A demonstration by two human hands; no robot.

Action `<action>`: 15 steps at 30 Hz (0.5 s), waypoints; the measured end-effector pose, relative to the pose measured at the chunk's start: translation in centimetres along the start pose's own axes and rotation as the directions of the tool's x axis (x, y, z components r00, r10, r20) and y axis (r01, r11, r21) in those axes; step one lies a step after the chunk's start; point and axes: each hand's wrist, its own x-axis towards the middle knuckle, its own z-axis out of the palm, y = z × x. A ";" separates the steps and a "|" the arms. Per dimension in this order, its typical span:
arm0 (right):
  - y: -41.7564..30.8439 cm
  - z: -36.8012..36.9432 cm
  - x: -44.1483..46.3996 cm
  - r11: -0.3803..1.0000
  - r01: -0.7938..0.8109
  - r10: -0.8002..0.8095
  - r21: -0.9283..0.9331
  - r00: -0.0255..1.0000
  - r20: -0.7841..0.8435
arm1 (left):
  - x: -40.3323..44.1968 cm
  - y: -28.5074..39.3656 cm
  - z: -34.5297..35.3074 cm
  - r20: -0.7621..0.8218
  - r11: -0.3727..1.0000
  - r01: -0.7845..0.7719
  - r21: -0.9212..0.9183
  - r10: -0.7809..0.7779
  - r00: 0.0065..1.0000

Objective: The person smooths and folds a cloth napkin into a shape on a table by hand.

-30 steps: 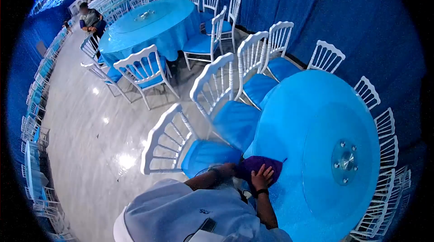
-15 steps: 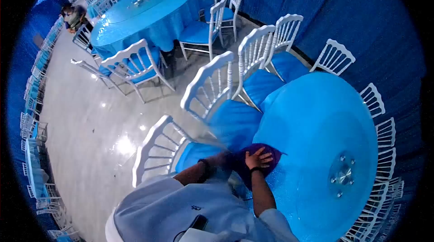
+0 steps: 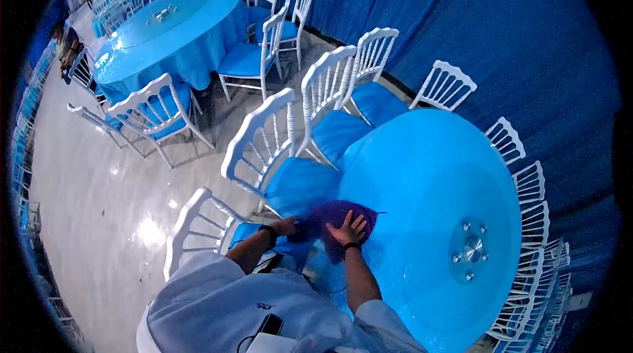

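Observation:
A purple cloth (image 3: 322,213) lies bunched over the near-left edge of a round table (image 3: 412,155) with a light-blue covering. My right hand (image 3: 347,229) rests flat on top of the cloth, fingers spread. At the cloth's left end is my left hand (image 3: 283,225), its fingers closed on the fabric and partly hidden; this end is blurred. The left hand is above a blue chair seat (image 3: 300,185) beside the table. A clear round turntable with a metal hub (image 3: 472,249) sits on the tabletop.
White chairs with blue seats ring this table, including a chair (image 3: 201,224) close to my left side. A second blue-covered table (image 3: 178,26) stands farther off with more chairs. Blue curtains (image 3: 527,43) hang behind. A person (image 3: 66,49) is at the far left.
The view has shifted, so the tables and chairs appear farther left. My left hand has come out more clearly at the cloth's left end, while my right hand stays spread on the cloth.

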 end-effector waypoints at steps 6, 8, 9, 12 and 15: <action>4.9 2.9 -2.4 0.984 0.150 -0.155 -0.100 0.987 -0.041 | -6.3 5.4 8.8 0.162 0.988 0.025 0.151 -0.050 0.986; 6.4 3.9 -3.5 0.977 0.168 -0.178 -0.132 0.982 -0.069 | -7.5 5.7 10.9 0.180 0.985 0.017 0.172 -0.049 0.982; 7.1 4.4 -4.0 0.977 0.171 -0.179 -0.129 0.982 -0.054 | -8.0 5.8 11.6 0.185 0.983 0.018 0.181 -0.052 0.981; 9.0 5.5 -6.5 0.977 0.185 -0.189 -0.103 0.982 -0.029 | -10.0 5.4 13.1 0.177 0.976 0.029 0.215 -0.068 0.982; 11.2 8.4 -8.8 0.967 0.242 -0.252 -0.077 0.950 -0.182 | -11.6 5.2 13.9 0.163 0.970 0.045 0.238 -0.085 0.983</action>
